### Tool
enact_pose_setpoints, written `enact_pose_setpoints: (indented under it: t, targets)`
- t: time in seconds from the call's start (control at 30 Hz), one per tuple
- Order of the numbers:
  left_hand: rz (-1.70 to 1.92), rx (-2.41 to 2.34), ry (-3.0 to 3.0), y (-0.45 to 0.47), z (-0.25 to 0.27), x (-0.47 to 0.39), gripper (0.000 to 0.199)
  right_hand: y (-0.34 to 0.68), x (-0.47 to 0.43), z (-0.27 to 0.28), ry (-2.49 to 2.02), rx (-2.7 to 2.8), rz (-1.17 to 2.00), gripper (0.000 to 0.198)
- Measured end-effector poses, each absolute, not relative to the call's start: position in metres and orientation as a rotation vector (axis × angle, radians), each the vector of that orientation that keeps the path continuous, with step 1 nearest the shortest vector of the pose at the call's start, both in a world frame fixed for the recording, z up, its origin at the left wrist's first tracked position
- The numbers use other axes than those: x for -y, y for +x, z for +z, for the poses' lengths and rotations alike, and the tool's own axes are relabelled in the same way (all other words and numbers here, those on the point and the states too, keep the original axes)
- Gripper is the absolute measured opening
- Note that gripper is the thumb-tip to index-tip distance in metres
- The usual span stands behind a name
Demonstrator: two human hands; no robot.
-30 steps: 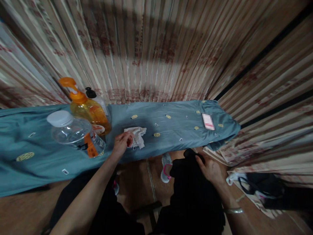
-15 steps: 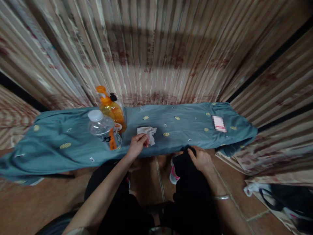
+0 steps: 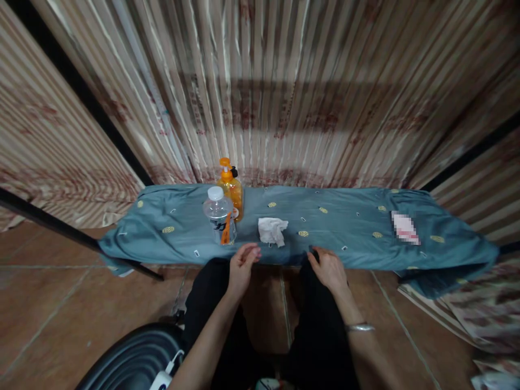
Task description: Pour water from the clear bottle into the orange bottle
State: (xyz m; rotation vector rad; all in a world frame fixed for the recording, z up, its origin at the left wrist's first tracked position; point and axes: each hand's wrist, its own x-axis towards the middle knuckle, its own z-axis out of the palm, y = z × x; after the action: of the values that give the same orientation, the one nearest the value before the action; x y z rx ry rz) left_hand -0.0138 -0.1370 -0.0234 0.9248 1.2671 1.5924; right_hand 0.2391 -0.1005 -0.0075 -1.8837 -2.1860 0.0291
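A crumpled white tissue (image 3: 273,231) lies on the teal patterned cloth (image 3: 341,225) covering a long, narrow table. My left hand (image 3: 242,265) is at the table's front edge, just short of the tissue and apart from it. Its fingers are loosely bent, with nothing seen in them. By my right knee, my right hand (image 3: 330,269) rests at the cloth's front edge, thumb and fingers apart; its fingertips are partly hidden. Left of the tissue stands a clear bottle (image 3: 219,216) with a white cap and orange label. Behind it is an orange pump bottle (image 3: 232,190).
A pink-and-white blurred packet (image 3: 405,228) lies toward the table's right end. A black-topped pump shows behind the orange bottle. Striped curtains (image 3: 260,135) hang behind, with dark frame bars at both sides. A black round stool (image 3: 125,360) stands on the tiled floor at lower left.
My left hand has let go of the tissue and drawn back to the table's front edge. The tissue stays on the cloth. My right hand remains by the knee. The view has shifted left.
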Motion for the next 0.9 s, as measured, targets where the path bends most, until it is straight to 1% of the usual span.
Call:
enact_pose_setpoints:
  t: [0.1, 0.2, 0.3, 0.37, 0.47, 0.57, 0.7, 0.8, 0.9]
  targets:
    - [1.756, -1.397, 0.916, -0.04, -0.017, 0.148, 0.059, 0.236, 0.102, -0.007, -1.865, 2.197, 0.031, 0.034]
    - [1.89, -1.547, 0.902, -0.064, -0.008, 0.142, 0.087, 0.24, 0.104, -0.007, -1.874, 2.191, 0.026, 0.034]
    - [1.917, -1.672, 0.92, -0.081, 0.001, 0.12, 0.112, 0.246, 0.105, -0.007, -1.888, 2.179, 0.021, 0.034]
    - [1.905, -1.722, 0.947, -0.088, 0.003, 0.1, 0.123, 0.249, 0.105, -0.006, -1.891, 2.171, 0.019, 0.035]
    - [1.901, -1.768, 0.958, -0.092, 0.001, 0.072, 0.129, 0.256, 0.107, -0.007, -1.888, 2.155, 0.008, 0.037]
    - [1.916, -1.793, 0.976, -0.091, -0.006, 0.059, 0.124, 0.266, 0.109, -0.011, -1.875, 2.146, -0.008, 0.039]
    - [1.901, -1.835, 0.999, -0.089, -0.024, 0.063, 0.12, 0.272, 0.108, -0.014, -1.819, 2.082, 0.021, 0.042]
    - [1.868, -1.891, 1.025, -0.088, -0.035, 0.073, 0.118, 0.248, 0.096, -0.001, -1.658, 1.988, 0.207, 0.044]
    - [1.862, -1.948, 1.12, -0.086, -0.031, 0.084, 0.116, 0.197, 0.069, 0.03, -1.39, 2.0, 0.437, 0.05]
